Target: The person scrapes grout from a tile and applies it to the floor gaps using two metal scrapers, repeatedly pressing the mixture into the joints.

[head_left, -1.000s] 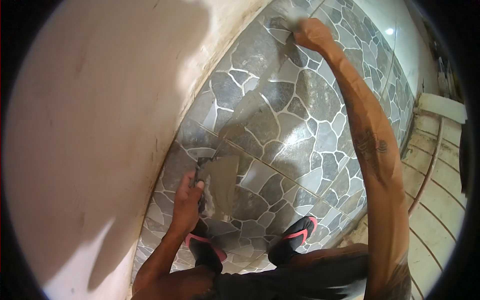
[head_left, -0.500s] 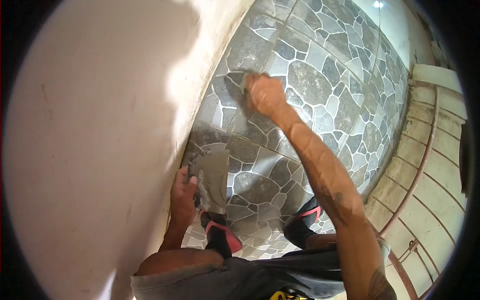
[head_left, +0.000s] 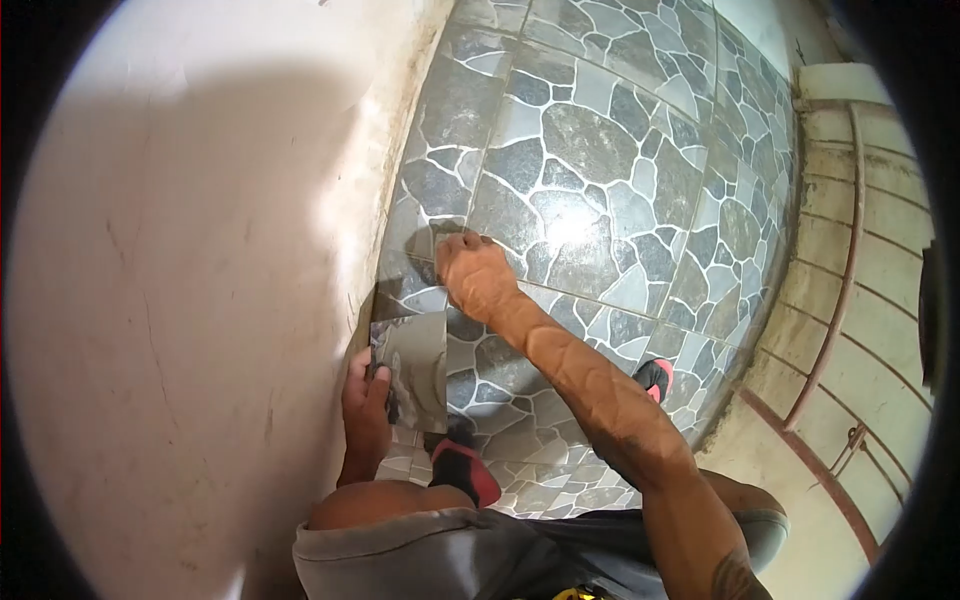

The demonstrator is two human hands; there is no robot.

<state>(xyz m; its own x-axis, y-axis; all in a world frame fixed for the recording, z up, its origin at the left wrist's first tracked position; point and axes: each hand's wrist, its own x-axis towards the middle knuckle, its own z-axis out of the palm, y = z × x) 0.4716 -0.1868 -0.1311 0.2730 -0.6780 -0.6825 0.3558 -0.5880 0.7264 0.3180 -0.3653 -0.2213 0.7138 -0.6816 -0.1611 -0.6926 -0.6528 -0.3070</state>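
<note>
My left hand (head_left: pixel 367 405) grips the edge of a flat, squarish piece of tile (head_left: pixel 425 365) with wet grey paste smeared over its upper face. It holds this piece low, close to the wall, above the floor. My right hand (head_left: pixel 474 276) is closed, with its knuckles up, over a tile joint left of the middle of the patterned tile floor (head_left: pixel 590 145). The fingers hide whatever they hold. Stone shapes in greys with white lines cover the floor tiles, and straight joints run between them.
A scuffed cream wall (head_left: pixel 220 250) rises along the left. To the right stands a rusty metal railing (head_left: pixel 850 240) beside a pale tiled ledge (head_left: pixel 830 215). My feet in dark socks and red-strapped sandals (head_left: pixel 480 475) stand on the floor.
My right hand has come nearer to me and leftward along the floor joints. My right foot has shifted outward to the right. My left hand still holds the tile piece.
</note>
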